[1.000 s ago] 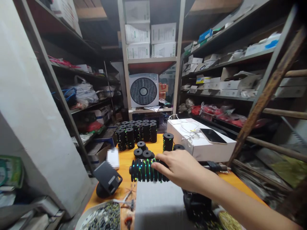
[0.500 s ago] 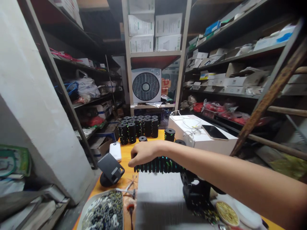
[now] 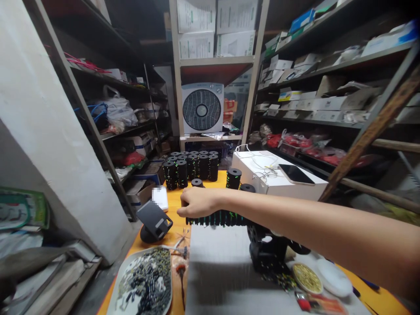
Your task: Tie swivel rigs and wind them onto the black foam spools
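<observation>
Fingers (image 3: 188, 211) at one ribbed roll (image 3: 216, 219)

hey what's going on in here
A person's right hand, fingers curled, is at the left end of a row of black spools with green marks; whether it grips them is hidden. The left hand is out of view. Upright black cylinders stand at the back of the orange table, a phone lies on a white box to the right, and a tray of small mixed pieces sits near left.
</observation>
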`<state>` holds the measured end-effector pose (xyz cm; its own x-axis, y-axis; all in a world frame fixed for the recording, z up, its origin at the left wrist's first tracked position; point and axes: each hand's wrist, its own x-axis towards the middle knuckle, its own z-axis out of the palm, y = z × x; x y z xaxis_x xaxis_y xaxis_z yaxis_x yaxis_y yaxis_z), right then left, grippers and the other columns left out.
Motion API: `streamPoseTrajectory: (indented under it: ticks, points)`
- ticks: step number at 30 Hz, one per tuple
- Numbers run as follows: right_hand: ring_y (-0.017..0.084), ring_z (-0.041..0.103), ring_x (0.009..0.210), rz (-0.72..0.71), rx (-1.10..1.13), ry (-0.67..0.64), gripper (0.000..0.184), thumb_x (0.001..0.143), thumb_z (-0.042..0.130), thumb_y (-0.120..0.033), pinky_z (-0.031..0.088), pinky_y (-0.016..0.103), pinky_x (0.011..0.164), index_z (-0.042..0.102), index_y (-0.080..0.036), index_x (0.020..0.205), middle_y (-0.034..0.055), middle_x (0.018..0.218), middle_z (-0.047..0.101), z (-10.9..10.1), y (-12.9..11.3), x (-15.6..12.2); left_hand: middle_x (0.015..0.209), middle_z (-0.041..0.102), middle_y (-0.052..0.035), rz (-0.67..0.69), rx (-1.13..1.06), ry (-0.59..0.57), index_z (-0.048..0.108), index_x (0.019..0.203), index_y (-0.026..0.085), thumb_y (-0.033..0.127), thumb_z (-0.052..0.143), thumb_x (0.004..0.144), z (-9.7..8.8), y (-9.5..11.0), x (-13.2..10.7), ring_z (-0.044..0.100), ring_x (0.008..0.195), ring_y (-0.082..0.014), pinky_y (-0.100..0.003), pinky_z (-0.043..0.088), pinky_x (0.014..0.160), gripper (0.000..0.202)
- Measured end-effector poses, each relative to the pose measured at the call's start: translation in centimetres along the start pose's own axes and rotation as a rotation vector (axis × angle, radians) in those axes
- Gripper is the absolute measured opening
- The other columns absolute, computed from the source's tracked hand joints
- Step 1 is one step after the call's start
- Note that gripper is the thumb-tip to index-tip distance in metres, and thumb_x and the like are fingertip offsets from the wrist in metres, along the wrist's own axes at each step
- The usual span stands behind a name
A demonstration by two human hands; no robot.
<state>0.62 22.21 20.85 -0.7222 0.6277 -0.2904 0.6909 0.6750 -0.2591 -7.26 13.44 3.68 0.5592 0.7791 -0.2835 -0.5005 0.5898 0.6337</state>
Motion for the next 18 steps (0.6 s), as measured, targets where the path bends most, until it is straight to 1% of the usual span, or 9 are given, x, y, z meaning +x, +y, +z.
streamPoseTrajectory:
  ticks: [2,4,6,9,11,13,16,17,18]
  points:
    - [0.022,0.064,0.098,-0.014,-0.02,0.0,0.029,0.094,0.058,-0.034,0.054,0.042,0.082,0.059,-0.016,0.116,0.0074,0.116,0.062,-0.1,0.0,-0.1,0.118,0.063,-0.0076,0.016,0.005,-0.007,0.059,0.117,0.02,0.03,0.06,0.089,-0.4,1.0,1.2,0.061,0.102,-0.0276,-0.046,0.055,0.08,0.029]
    - [0.021,0.064,0.097,-0.036,-0.029,0.004,0.028,0.094,0.057,-0.034,0.054,0.041,0.082,0.059,-0.016,0.116,0.0073,0.116,0.062,-0.1,0.0,-0.1,0.119,0.062,-0.0078,0.028,0.012,-0.021,0.059,0.117,0.02,0.03,0.06,0.089,-0.5,0.6,1.5,0.062,0.102,-0.0269,-0.045,0.055,0.08,0.029]
    - [0.021,0.064,0.096,-0.055,-0.038,0.019,0.028,0.094,0.058,-0.033,0.055,0.04,0.081,0.059,-0.016,0.116,0.0072,0.115,0.063,0.0,0.1,0.1,0.12,0.061,-0.0086,0.035,0.022,-0.041,0.057,0.119,0.019,0.031,0.06,0.09,-0.4,-1.1,0.7,0.062,0.102,-0.0256,-0.045,0.054,0.081,0.031]
    - [0.02,0.065,0.092,-0.077,-0.058,0.077,0.026,0.094,0.058,-0.033,0.055,0.039,0.078,0.06,-0.016,0.114,0.0065,0.112,0.064,0.5,0.2,0.4,0.121,0.061,-0.0097,0.031,0.032,-0.085,0.056,0.121,0.018,0.031,0.06,0.089,0.0,-4.8,-1.4,0.062,0.101,-0.0248,-0.046,0.055,0.081,0.034]
    - [0.021,0.064,0.095,-0.111,-0.077,0.179,0.027,0.094,0.058,-0.033,0.054,0.041,0.08,0.06,-0.016,0.113,0.0072,0.114,0.063,1.0,0.3,0.2,0.117,0.062,-0.0087,0.025,0.032,-0.121,0.057,0.119,0.018,0.031,0.059,0.09,0.4,-7.2,-2.7,0.063,0.097,-0.0232,-0.044,0.055,0.079,0.032]
    - [0.026,0.056,0.112,-0.191,-0.097,0.332,0.029,0.093,0.059,-0.033,0.047,0.047,0.094,0.058,-0.014,0.115,0.0111,0.124,0.057,1.7,0.0,-0.7,0.102,0.068,-0.0068,0.026,0.025,-0.157,0.062,0.104,0.015,0.037,0.059,0.089,0.9,-8.9,-3.6,0.066,0.086,-0.0198,-0.04,0.055,0.074,0.027]
    - [0.028,0.033,0.132,-0.363,-0.098,0.534,0.033,0.094,0.054,-0.031,0.024,0.048,0.112,0.051,-0.013,0.122,0.0149,0.137,0.045,2.8,-0.8,-3.8,0.078,0.072,-0.0079,0.047,0.003,-0.153,0.063,0.076,0.012,0.05,0.062,0.083,1.6,-9.8,-4.3,0.069,0.073,-0.0199,-0.034,0.052,0.07,0.039]
    - [0.026,0.033,0.132,-0.412,-0.086,0.573,0.033,0.095,0.051,-0.03,0.023,0.046,0.113,0.049,-0.013,0.124,0.0149,0.135,0.046,3.2,-1.1,-5.3,0.076,0.072,-0.0102,0.053,-0.001,-0.139,0.063,0.073,0.011,0.052,0.064,0.081,1.8,-9.8,-4.4,0.07,0.073,-0.0215,-0.034,0.051,0.07,0.041]
    - [0.024,0.038,0.128,-0.451,-0.066,0.589,0.032,0.096,0.048,-0.029,0.028,0.043,0.112,0.049,-0.012,0.124,0.0145,0.132,0.049,3.8,-1.5,-7.0,0.078,0.073,-0.0126,0.054,-0.002,-0.124,0.063,0.072,0.01,0.052,0.066,0.079,2.0,-9.7,-4.6,0.071,0.074,-0.0233,-0.033,0.051,0.07,0.042]
